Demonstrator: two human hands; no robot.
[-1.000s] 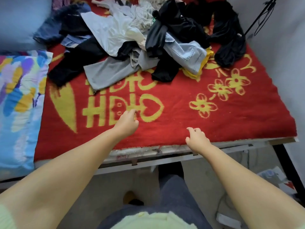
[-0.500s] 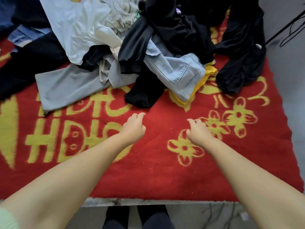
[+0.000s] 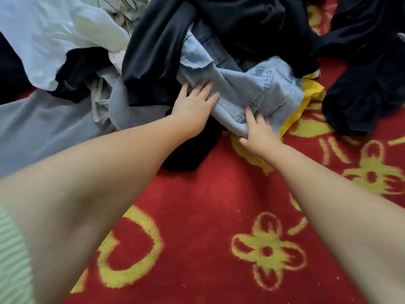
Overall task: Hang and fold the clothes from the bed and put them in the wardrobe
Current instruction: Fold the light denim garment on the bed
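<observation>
Clothes pile (image 3: 153, 62): fills the top of the view, far closer than half a second ago, lying on the red blanket (image 3: 208, 205).
Left hand (image 3: 192, 108): earlier hovering over bare blanket, now laid with straight fingers on the denim garment (image 3: 252, 88) at the pile's near edge.
Right hand (image 3: 260, 137): earlier loose in the air, now pinching the denim's lower hem, thumb underneath.
Yellow cloth (image 3: 306, 93): peeks from under the denim, right side.
</observation>
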